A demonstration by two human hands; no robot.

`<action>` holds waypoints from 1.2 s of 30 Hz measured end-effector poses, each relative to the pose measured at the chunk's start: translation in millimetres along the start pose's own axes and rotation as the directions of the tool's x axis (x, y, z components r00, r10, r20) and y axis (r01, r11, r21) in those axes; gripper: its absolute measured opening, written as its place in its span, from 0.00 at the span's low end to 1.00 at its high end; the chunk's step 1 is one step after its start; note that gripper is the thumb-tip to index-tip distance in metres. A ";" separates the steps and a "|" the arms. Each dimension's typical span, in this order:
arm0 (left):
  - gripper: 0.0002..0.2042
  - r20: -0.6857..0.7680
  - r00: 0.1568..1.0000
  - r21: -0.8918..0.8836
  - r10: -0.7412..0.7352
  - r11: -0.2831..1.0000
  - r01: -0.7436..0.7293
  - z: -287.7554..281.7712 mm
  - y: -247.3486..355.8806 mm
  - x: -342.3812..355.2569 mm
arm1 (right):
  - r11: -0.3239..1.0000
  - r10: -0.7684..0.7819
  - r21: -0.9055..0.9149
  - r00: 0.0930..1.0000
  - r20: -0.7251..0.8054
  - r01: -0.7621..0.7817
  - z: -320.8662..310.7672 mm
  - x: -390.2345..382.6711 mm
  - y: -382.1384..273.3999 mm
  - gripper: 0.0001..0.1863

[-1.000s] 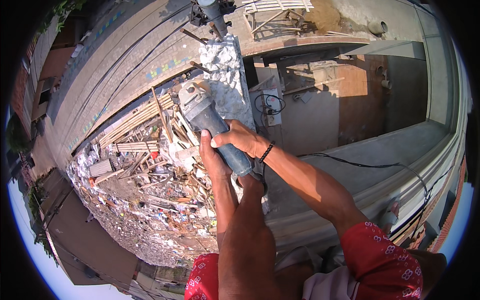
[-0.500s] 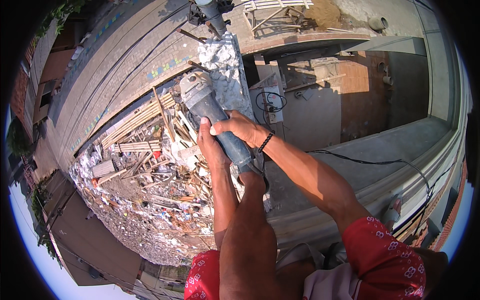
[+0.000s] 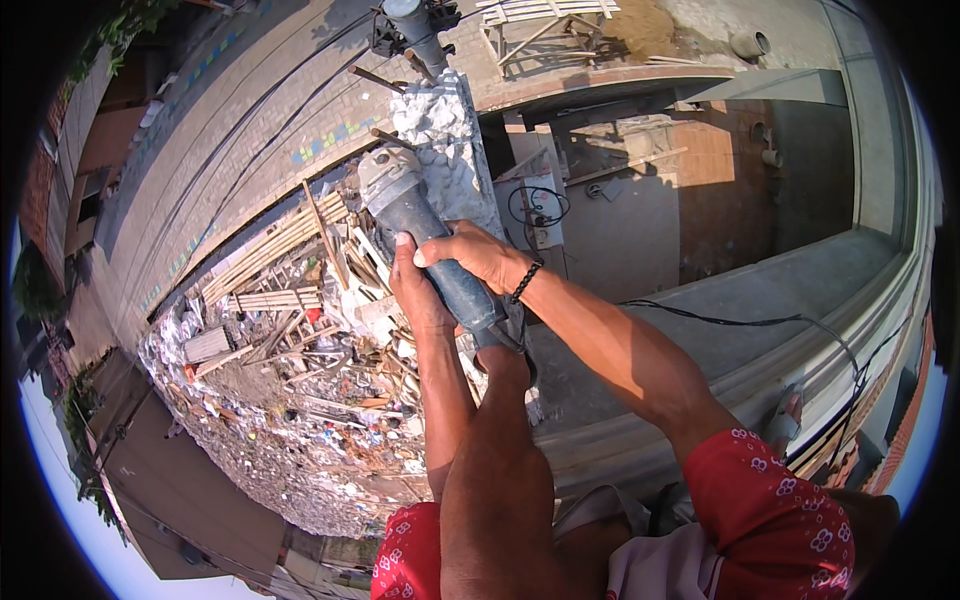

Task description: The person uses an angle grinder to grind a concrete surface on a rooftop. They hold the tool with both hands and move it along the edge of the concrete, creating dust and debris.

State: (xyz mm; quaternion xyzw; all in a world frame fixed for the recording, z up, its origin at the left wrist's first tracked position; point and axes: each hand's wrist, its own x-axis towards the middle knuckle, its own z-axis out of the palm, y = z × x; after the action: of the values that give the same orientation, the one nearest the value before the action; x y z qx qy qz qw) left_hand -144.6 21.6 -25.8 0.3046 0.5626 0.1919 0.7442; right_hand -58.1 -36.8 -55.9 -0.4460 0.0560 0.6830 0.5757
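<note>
Both of my hands are wrapped around a dusty blue-grey angle grinder (image 3: pixel 408 205), which slants away from me toward the upper left. My left hand (image 3: pixel 420 298) grips the body from below and the left side. On the right side, my right hand (image 3: pixel 474 252) closes around it, thumb near the left thumb. The grinder's metal head is beside a rusty steel bar (image 3: pixel 393 139) that sticks out of the rough white broken concrete (image 3: pixel 452 150) on top of a wall. The grinder's disc is hidden, so I cannot tell whether it touches the bar.
More rusty bars (image 3: pixel 377 79) jut out by a grey pole (image 3: pixel 424 35). Far below on the left lies a heap of timber and rubble (image 3: pixel 290 410). To the right there is a drop to a lower floor (image 3: pixel 630 225). A black cable (image 3: pixel 700 314) trails along the ledge.
The whole scene has shifted very slightly in view. My grip on the angle grinder and its place by the bar look nearly the same.
</note>
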 end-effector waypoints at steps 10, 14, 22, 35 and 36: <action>0.24 0.011 1.000 -0.031 -0.011 0.999 0.011 -3.0 -1.7 4.7 | 0.999 0.039 -0.037 0.999 0.018 -0.039 1.5 0.2 -4.9 0.27; 0.24 -0.004 1.000 -0.054 0.001 0.999 -0.001 1.7 0.8 2.7 | 0.999 0.029 -0.034 0.999 0.020 -0.028 1.7 0.9 -4.0 0.27; 0.25 -0.022 1.000 -0.029 -0.012 1.000 0.011 2.7 1.4 0.2 | 0.998 0.030 -0.063 1.000 -0.003 -0.030 2.5 -2.5 -6.7 0.27; 0.24 -0.022 1.000 -0.031 0.011 0.999 -0.011 -5.1 -4.1 10.6 | 0.996 0.074 -0.048 0.997 -0.035 -0.075 6.8 -5.1 -14.3 0.27; 0.24 -0.013 1.000 -0.037 0.003 0.999 -0.003 -4.9 -4.8 11.7 | 0.997 0.070 -0.039 0.997 -0.024 -0.071 3.1 -0.6 -10.2 0.26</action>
State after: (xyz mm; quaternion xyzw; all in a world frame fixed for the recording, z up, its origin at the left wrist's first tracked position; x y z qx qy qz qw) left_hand -146.1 26.6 -38.4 0.2904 0.5631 0.2055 0.7459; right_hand -51.3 -31.9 -49.2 -0.4628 0.0645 0.6989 0.5415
